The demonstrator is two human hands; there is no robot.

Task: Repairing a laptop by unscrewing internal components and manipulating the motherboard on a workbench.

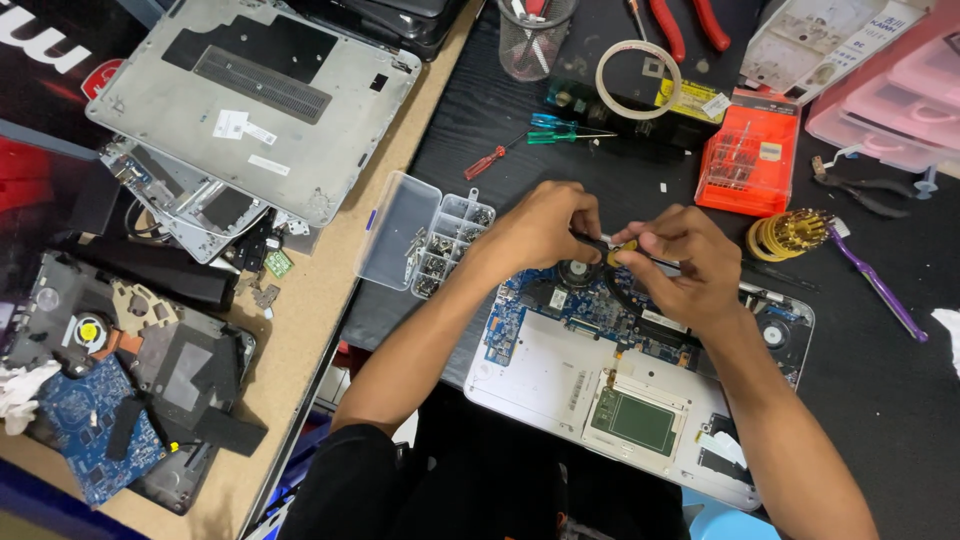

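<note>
— Black mat (880, 400) under everything on the right; what lies on it?

— One opened laptop (560, 375), base up, with one blue board (530, 305) across its top, one green pad (634, 421) lower down, and two round fans that I can count: one by the hands (577, 272), one at the right corner (775, 333).

— And the hands?

— Two, both over the board's upper edge. Left hand (540, 228) has its fingers curled and pinched on a thin black tool (600, 246). Right hand (690, 265) is also pinched closed, fingertips on a small yellow part (624, 250) at that tool. The two hands nearly meet. What exactly the tool is, I cannot tell.

— Screws?

— One clear box (452, 245) with its lid (397, 228) flung open, just left of the laptop; its little cells hold dark screws, too small to count.

— Drivers?

— Two loose ones above the hands: one red (485, 161), one green-blue (556, 128). One orange bit case (749, 155) to the right, one yellow bit ring (786, 234) beside it, one purple tool (880, 284).

— Further back?

— One tape roll (637, 79), one pair of red pliers (690, 25), one mesh cup (533, 40).

— The wooden bench (310, 300) on the left?

— One grey bottom cover (250, 95), turned over, and one more stripped laptop (140, 390) with a blue board of its own.
</note>
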